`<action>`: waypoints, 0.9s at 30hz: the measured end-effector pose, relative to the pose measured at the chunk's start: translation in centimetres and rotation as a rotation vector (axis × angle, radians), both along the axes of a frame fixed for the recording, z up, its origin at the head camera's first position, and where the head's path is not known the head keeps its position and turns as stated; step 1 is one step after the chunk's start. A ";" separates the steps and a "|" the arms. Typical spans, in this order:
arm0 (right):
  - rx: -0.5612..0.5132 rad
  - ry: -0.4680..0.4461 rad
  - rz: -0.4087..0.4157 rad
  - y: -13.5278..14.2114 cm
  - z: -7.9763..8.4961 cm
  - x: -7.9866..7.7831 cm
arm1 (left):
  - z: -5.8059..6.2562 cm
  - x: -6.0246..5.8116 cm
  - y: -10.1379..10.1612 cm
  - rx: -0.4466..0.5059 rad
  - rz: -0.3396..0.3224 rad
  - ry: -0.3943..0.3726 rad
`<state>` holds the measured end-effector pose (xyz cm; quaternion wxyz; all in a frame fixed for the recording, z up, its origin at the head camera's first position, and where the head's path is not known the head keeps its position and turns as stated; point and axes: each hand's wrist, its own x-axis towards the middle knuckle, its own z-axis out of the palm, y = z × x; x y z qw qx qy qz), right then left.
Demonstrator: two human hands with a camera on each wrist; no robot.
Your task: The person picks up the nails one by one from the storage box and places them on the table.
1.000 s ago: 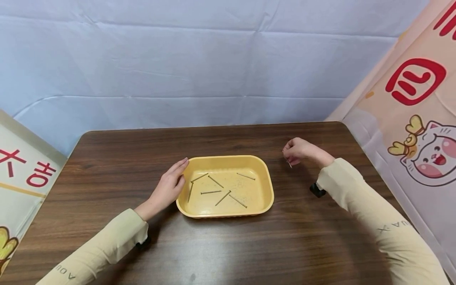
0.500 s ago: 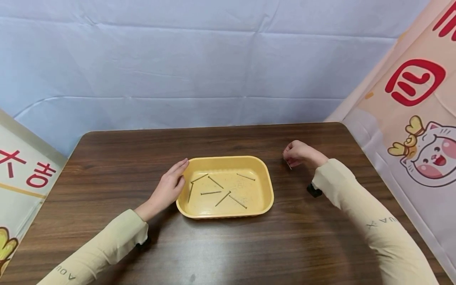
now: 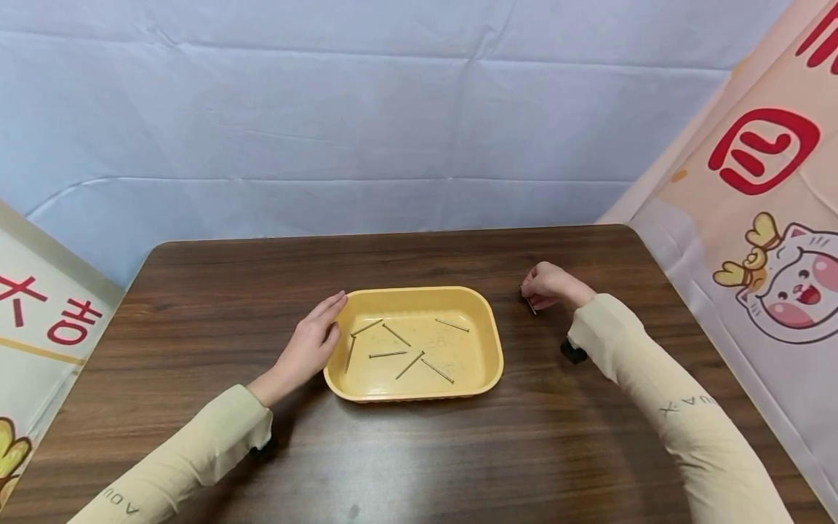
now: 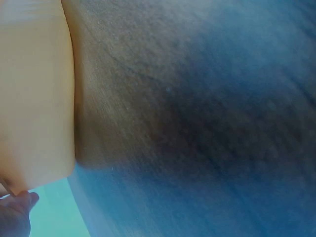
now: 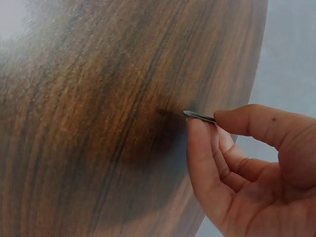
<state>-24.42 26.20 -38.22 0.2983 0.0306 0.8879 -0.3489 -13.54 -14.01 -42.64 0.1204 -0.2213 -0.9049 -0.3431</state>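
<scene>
A yellow tray point(image 3: 419, 395) stands on the table with several nails point(image 3: 388, 354) lying scattered on its bottom. My left hand point(image 3: 313, 342) rests along the tray's left end, fingers fairly straight at the rim; the left wrist view shows only part of this hand point(image 4: 15, 215) beside the tray wall point(image 4: 37, 98). Right of the tray, my right hand point(image 3: 545, 284) pinches a single nail point(image 5: 200, 117) between thumb and fingertips, close over the table. The nail's head end sticks out past the fingers, and part of its shaft is hidden by the thumb.
The dark wood-grain table point(image 3: 419, 466) has rounded far corners. Behind it hangs a pale cloth backdrop point(image 3: 366, 131). Printed banners flank it, one on the right point(image 3: 753, 218) with a cartoon cat and one on the left point(image 3: 46, 313).
My right hand has shifted slightly toward me, the pinched nail turning a little and coming lower. The left hand, tray and nails inside have stayed put.
</scene>
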 end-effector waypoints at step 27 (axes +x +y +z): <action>0.125 0.031 -0.028 0.1 -0.9 -0.6 | 0.1 0.1 0.0 -0.002 -0.003 -0.013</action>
